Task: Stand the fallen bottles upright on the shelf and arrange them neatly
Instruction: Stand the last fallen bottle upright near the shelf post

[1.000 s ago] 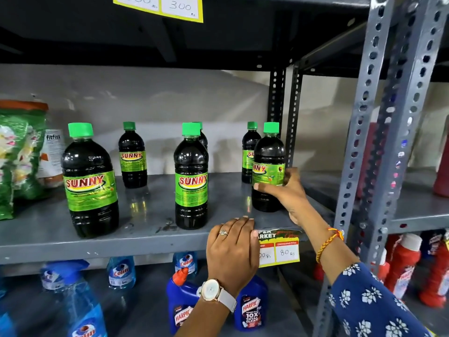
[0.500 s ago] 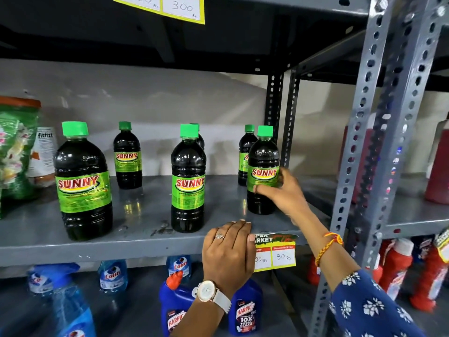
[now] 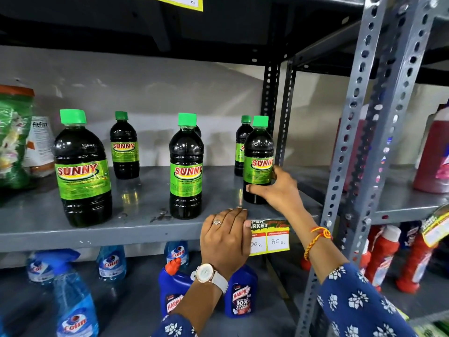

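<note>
Several dark Sunny bottles with green caps stand upright on the grey metal shelf [image 3: 136, 212]. A large bottle [image 3: 81, 166] is at front left, a middle bottle [image 3: 185, 166] at front centre, and smaller ones at the back [image 3: 124, 145] and back right [image 3: 241, 144]. My right hand [image 3: 279, 190] grips the lower side of the front right bottle [image 3: 258, 154], which stands on the shelf with its label facing forward. My left hand [image 3: 224, 237] rests flat over the shelf's front lip, holding nothing.
A green packet [image 3: 14, 137] and a white pouch [image 3: 40, 142] stand at the shelf's left end. A perforated upright post [image 3: 349, 166] rises right of my arm. A yellow price tag [image 3: 271, 239] hangs on the lip. Blue spray bottles [image 3: 73, 300] and Harpic bottles [image 3: 240, 293] stand below.
My right hand has turned the front right bottle so its label faces forward and slid it slightly back. My left hand has stayed on the shelf lip.
</note>
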The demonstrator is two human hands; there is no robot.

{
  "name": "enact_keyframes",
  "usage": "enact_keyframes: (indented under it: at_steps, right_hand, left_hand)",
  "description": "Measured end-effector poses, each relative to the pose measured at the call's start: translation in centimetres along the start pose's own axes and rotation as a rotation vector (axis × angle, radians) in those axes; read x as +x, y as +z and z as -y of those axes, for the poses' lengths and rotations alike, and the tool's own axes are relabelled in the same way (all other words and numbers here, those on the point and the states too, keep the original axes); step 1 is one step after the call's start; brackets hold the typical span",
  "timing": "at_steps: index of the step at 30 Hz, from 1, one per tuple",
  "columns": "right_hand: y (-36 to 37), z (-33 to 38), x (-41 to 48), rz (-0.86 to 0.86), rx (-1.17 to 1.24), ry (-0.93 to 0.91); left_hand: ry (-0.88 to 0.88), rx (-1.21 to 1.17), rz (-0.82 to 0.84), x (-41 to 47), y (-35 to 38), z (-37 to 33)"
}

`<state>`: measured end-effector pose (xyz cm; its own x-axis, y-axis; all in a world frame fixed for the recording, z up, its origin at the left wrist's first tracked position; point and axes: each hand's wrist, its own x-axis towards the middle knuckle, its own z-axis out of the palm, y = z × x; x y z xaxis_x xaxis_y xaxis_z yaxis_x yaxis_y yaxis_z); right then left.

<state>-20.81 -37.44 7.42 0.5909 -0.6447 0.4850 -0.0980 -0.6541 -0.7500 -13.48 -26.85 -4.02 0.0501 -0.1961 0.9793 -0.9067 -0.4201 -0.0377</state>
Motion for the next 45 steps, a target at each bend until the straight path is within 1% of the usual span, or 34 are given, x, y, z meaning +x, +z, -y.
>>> enact_keyframes:
  at_steps: [9,12,25,29,31,33,34,35,37,39,41,42,43,45]
  right_hand:
    - [-1.2,0.3,-2.3,-0.012,-0.011,0.023]
    - [-1.4,0.3,-2.7,-0.019,-0.020,0.026]
    - [-1.5,-0.2,-3.3,-0.011,-0.021,0.027]
    - [-1.2,-0.6,-3.2,0.004,-0.010,0.016]
    - [-0.9,-0.5,-3.9,-0.097,-0.039,-0.051]
    - [-0.2,0.8,-5.3,-0.256,-0.084,-0.196]
    - [0.4,1.8,-6.1,-0.299,-0.061,-0.284]
    - [1.1,2.9,-6.8,-0.295,-0.010,-0.342]
    - [3.2,4.8,-7.7,-0.209,0.078,-0.386]
    - [5.7,6.3,-7.9,-0.163,0.023,-0.393]
    - [7.8,7.1,-7.8,-0.104,0.024,-0.325]
    - [8.6,7.3,-7.6,-0.060,0.055,-0.270]
    - [9.3,7.4,-7.5,-0.014,0.089,-0.211]
    - [10.4,7.3,-7.0,0.065,0.157,-0.099]
  left_hand:
    - [-0.050,-0.027,0.033,0.4,-0.8,-0.6]
    - [-0.057,-0.027,0.068,0.4,-1.0,-0.7]
    - [-0.097,-0.010,0.134,0.5,-1.3,-1.0]
    - [-0.138,-0.025,0.216,0.8,-2.0,-1.2]
    - [-0.140,-0.093,0.244,1.0,-3.0,-1.1]
    - [-0.147,-0.174,0.167,1.1,-4.6,-0.4]
    - [-0.146,-0.189,0.098,1.1,-5.8,0.2]
    - [-0.142,-0.185,0.025,1.2,-7.0,0.9]
    - [-0.158,-0.121,-0.106,1.2,-9.7,3.2]
    - [-0.244,-0.029,-0.223,1.4,-12.4,6.7]
    - [-0.396,0.065,-0.281,1.8,-14.6,10.5]
    - [-0.494,0.092,-0.260,2.1,-15.5,12.2]
    - [-0.603,0.100,-0.198,2.3,-16.2,13.7]
    - [-0.782,0.112,0.003,2.8,-16.9,16.0]
